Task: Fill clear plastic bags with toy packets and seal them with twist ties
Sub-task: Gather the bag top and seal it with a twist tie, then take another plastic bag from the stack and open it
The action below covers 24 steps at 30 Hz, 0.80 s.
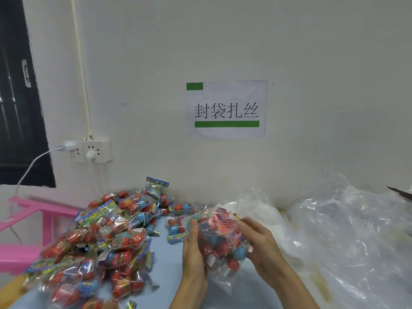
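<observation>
A clear plastic bag point(219, 241) stuffed with red and blue toy packets is held just above the light blue table point(169, 270). My left hand point(194, 253) grips its left side, thumb up along the plastic. On the right side my right hand point(258, 239) curls round the bag near its gathered mouth. A gold twist tie point(235, 216) shows at the bag's top right, just above my right fingers. A big heap of loose toy packets point(100, 244) lies to the left.
A pile of empty clear plastic bags point(347, 237) covers the table's right side. A pink plastic stool point(33, 221) stands at the far left. The white wall carries a paper sign point(226, 109) and a socket strip point(90, 151) with plugged cables.
</observation>
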{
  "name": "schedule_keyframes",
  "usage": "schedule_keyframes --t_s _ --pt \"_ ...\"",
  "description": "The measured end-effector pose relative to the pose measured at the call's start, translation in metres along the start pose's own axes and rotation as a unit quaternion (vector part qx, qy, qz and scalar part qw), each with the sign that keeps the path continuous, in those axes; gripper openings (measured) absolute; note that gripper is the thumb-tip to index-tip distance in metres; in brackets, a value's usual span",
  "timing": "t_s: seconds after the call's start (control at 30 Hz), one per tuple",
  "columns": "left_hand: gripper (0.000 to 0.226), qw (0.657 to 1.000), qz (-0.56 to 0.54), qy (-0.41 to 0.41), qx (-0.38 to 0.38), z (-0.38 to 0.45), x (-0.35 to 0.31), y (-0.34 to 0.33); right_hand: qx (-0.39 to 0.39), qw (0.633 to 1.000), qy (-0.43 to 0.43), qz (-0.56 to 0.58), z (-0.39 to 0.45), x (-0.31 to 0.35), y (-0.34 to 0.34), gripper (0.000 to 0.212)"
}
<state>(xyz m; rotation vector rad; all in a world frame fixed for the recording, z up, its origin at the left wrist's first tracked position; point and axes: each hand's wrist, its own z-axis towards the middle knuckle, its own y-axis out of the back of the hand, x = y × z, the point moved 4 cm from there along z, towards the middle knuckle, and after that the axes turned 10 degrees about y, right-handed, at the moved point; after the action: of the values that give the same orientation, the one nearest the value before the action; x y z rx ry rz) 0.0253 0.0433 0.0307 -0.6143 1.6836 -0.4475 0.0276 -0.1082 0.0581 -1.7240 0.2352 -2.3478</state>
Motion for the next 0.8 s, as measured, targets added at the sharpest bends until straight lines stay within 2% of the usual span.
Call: schedule_keyframes --t_s 0.1,0.2,0.3,0.4,0.5,0.63,0.7,0.8 --pt "0.089 1.0 0.015 -0.003 0.025 0.001 -0.002 -0.001 0.07 0.996 -0.004 -0.051 -0.002 0.013 0.001 0.045" --pt "0.092 1.0 0.016 -0.023 0.009 0.001 0.0 -0.005 0.083 0.99 -0.021 -0.109 -0.003 0.027 0.013 0.047" --pt "0.095 0.999 0.029 -0.036 -0.015 0.004 0.008 -0.007 0.081 0.986 -0.031 -0.145 -0.002 0.037 0.026 0.038" --pt "0.068 0.999 0.01 -0.022 0.04 0.006 0.017 -0.012 0.053 0.987 -0.036 -0.148 -0.001 0.042 0.039 0.016" --pt "0.06 0.995 -0.03 0.004 0.095 0.007 0.02 -0.015 -0.04 0.993 -0.029 -0.106 0.0 0.048 0.059 0.015" --pt "0.058 0.998 0.046 0.007 0.044 0.013 0.026 -0.011 -0.186 0.983 0.008 0.008 0.004 0.067 0.105 0.028" --pt "0.052 0.996 0.08 0.01 0.022 0.017 0.031 -0.007 -0.27 0.959 0.042 0.067 0.007 0.088 0.135 0.035" --pt "0.047 0.995 0.102 0.011 0.005 0.023 0.033 -0.003 -0.417 0.891 0.108 0.145 0.008 0.125 0.181 0.023"
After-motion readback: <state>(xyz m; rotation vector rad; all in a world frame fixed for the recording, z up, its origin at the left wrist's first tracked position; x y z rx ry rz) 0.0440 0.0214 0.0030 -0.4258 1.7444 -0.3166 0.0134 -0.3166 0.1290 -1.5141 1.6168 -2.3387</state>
